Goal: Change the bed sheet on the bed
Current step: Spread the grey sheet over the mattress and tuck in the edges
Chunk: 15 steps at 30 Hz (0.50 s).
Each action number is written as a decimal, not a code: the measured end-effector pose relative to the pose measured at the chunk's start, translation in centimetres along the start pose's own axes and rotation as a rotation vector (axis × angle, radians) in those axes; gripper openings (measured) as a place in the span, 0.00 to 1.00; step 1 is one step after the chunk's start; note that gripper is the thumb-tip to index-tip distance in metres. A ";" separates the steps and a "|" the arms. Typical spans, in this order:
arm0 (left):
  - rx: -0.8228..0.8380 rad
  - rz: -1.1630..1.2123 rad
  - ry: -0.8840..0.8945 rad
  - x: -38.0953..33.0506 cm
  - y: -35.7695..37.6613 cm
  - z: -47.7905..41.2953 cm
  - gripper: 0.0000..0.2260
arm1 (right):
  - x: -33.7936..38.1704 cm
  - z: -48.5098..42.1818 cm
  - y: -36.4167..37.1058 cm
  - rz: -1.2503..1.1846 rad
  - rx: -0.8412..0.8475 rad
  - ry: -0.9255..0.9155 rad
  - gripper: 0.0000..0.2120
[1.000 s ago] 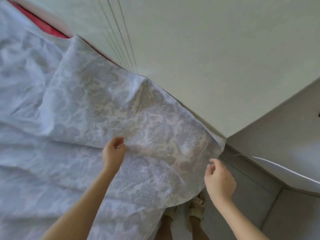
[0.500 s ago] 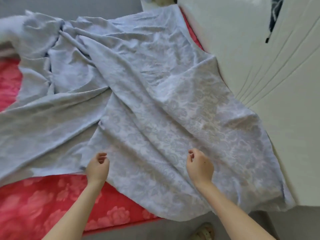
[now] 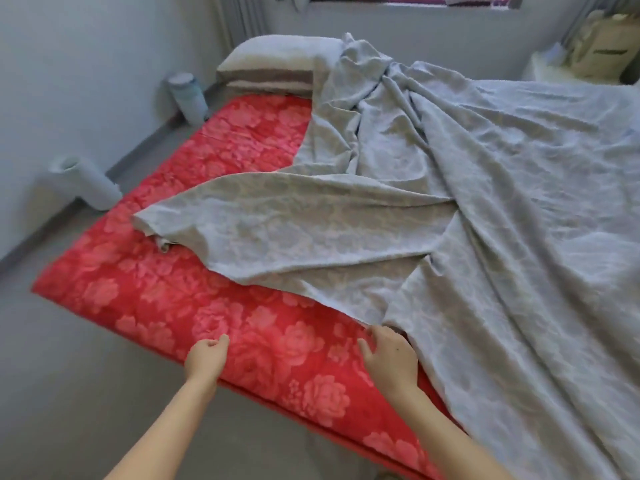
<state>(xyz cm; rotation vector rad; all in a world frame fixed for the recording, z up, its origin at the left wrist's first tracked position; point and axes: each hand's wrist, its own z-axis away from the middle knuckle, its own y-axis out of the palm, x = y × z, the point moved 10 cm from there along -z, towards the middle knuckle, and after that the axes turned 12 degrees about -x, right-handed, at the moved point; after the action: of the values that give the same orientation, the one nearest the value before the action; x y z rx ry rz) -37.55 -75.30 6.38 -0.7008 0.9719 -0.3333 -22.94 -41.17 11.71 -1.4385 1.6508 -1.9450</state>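
Note:
A pale grey-blue patterned bed sheet (image 3: 467,188) lies crumpled over the right and middle of the bed, one corner flopped toward the left. Under it shows the red floral mattress cover (image 3: 194,306), bare along the left side and near edge. My left hand (image 3: 206,358) hovers over the near edge of the red cover, fingers loosely curled, holding nothing. My right hand (image 3: 389,358) rests on the red cover right beside the sheet's near edge, fingers spread and relaxed; whether it touches the sheet I cannot tell. A grey pillow (image 3: 273,60) lies at the head.
Grey floor (image 3: 69,393) runs along the left and near sides of the bed. A paper towel roll (image 3: 85,181) and a pale canister (image 3: 188,95) stand by the left wall. A bag (image 3: 602,50) sits on a white stand at the far right.
The view swung left from the wall to the whole bed. Both hands let go of the sheet and moved left onto the bare red cover.

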 end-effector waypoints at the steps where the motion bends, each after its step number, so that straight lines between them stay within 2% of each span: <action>1: -0.029 0.029 -0.039 0.8 -1.5 -1.9 0.14 | 2.4 -0.5 1.7 0.000 0.014 -0.038 0.12; 4: -0.113 0.158 -0.167 2.2 -5.0 -5.9 0.16 | 8.4 -1.6 7.0 0.006 0.102 -0.166 0.15; 8: -0.134 0.297 -0.321 4.1 -5.1 -12.6 0.14 | 14.1 -4.2 14.2 0.116 0.162 -0.343 0.23; 11: -0.175 0.320 -0.346 4.7 -4.3 -18.2 0.14 | 16.8 -7.3 19.9 0.176 0.142 -0.401 0.33; 15: -0.223 0.286 -0.352 5.4 -2.9 -25.9 0.12 | 20.3 -11.2 28.7 0.264 0.190 -0.512 0.41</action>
<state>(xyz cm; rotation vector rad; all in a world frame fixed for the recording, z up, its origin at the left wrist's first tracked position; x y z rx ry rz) -56.31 -90.52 -4.70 -0.7789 0.7638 0.1498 -53.32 -58.02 -0.70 -1.4074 1.3059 -1.3972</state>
